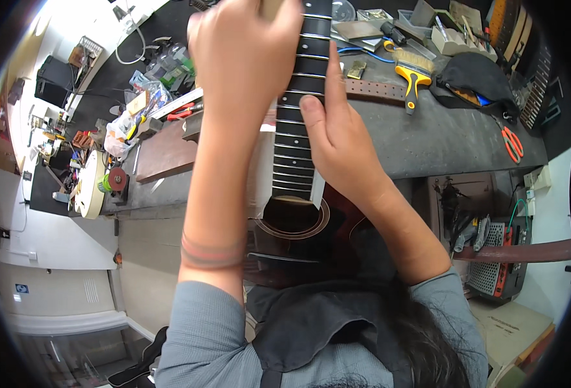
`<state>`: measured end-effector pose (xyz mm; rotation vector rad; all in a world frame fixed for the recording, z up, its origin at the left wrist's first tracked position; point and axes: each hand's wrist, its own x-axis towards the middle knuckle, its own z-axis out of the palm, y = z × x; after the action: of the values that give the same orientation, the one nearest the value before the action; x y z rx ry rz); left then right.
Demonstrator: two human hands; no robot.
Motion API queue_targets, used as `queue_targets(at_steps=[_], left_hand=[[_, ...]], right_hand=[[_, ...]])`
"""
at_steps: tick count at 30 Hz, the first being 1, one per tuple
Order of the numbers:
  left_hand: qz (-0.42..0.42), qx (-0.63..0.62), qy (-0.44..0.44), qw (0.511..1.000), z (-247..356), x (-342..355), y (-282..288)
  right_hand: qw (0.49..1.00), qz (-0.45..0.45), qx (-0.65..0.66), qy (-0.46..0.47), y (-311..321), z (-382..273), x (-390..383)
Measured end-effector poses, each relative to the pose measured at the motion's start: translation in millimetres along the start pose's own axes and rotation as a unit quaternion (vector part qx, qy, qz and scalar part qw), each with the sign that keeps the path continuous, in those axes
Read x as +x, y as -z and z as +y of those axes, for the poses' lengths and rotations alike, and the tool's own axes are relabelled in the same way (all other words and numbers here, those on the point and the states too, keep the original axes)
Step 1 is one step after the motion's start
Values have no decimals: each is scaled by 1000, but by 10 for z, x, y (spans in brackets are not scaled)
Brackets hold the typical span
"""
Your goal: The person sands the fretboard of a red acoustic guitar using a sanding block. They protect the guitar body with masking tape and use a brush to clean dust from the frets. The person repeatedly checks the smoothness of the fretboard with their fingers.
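Note:
A dark acoustic guitar [279, 252] lies across my lap, its neck pointing away from me. Metal frets and small dots mark the black fretboard [293, 132]. My right hand [342, 126] grips the neck from the right, thumb on the fretboard's edge and a finger stretched along the side. Over the fretboard's left side, at the top edge of the picture, my left hand [243, 48] is curled and smeared by motion. A tan, block-like thing [271, 8] shows between its thumb and fingers, mostly hidden. Pale covering [259, 178] lies beside the fretboard's lower end.
The dark workbench [421, 145] carries a yellow-handled brush [413, 76], a black pouch [478, 81] and red-handled pliers [512, 143] on the right. On the left are a brown board [167, 150], plastic bags [120, 137] and a green-and-red round tool [113, 180]. An amplifier-like box [492, 258] stands below right.

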<state>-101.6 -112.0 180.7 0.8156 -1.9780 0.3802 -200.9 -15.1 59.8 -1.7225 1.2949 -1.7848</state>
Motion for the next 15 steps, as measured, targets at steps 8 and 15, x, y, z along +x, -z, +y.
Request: queue_targets(at_steps=[8,15], left_hand=[[75,-224,206,950,41,138,531],[218,-405,415,785,-1550,-1300,1233]], right_hand=[[995,-45,79,-36,92,67,15],[994,-6,31,-104,563,330,84]])
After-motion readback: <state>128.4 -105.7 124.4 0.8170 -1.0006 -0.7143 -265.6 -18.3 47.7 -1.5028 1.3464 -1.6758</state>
